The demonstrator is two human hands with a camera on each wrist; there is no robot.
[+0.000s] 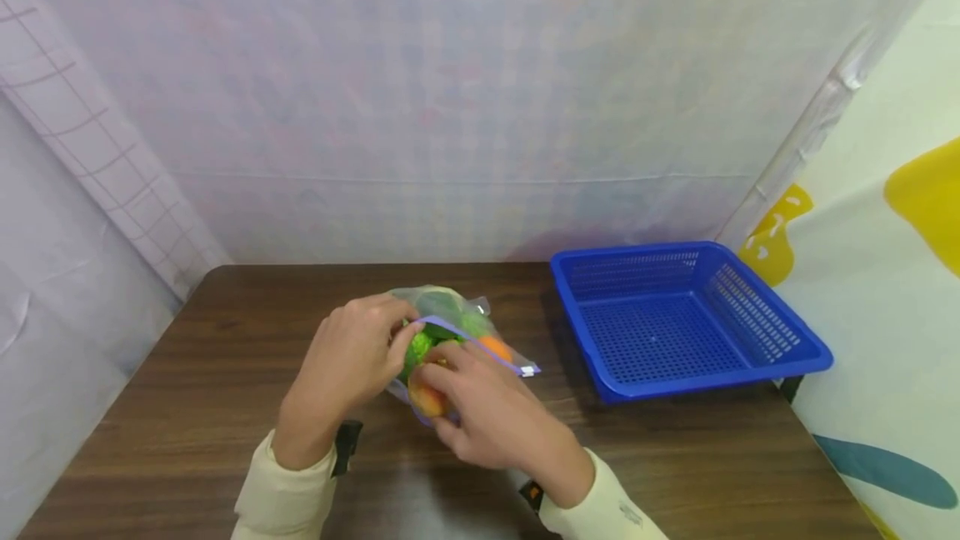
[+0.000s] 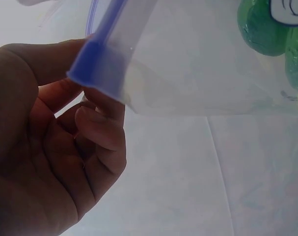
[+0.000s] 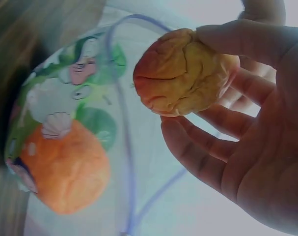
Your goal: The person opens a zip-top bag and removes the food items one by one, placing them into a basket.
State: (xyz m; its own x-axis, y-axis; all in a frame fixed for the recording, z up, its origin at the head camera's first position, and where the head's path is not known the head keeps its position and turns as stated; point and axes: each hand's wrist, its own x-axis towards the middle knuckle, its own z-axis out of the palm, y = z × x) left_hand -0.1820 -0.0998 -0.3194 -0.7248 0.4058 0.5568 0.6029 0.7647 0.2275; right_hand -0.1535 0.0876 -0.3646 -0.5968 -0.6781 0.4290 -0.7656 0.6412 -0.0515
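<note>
A clear zip bag with a purple rim (image 1: pixel 448 325) lies on the table and bulges with fruit and vegetable shapes. My left hand (image 1: pixel 347 361) pinches the rim at its left end; in the left wrist view the blue strip (image 2: pixel 95 64) sits between thumb and fingers. In my right hand (image 1: pixel 491 411) is a wrinkled red-and-yellow peach (image 3: pixel 180 73), gripped by thumb and fingertips at the bag's mouth. Through the plastic show an orange (image 3: pixel 67 167), a bumpy green piece (image 1: pixel 418 348) and dark green rounded pieces (image 2: pixel 261 27). Cartoon prints partly cover the contents.
To the right of the bag stands a blue plastic basket (image 1: pixel 693 383) with slotted sides, nothing inside it. The brown wooden table (image 1: pixel 187 407) runs back to a pale curtain (image 1: pixel 420 107). Another printed curtain hangs along the right side.
</note>
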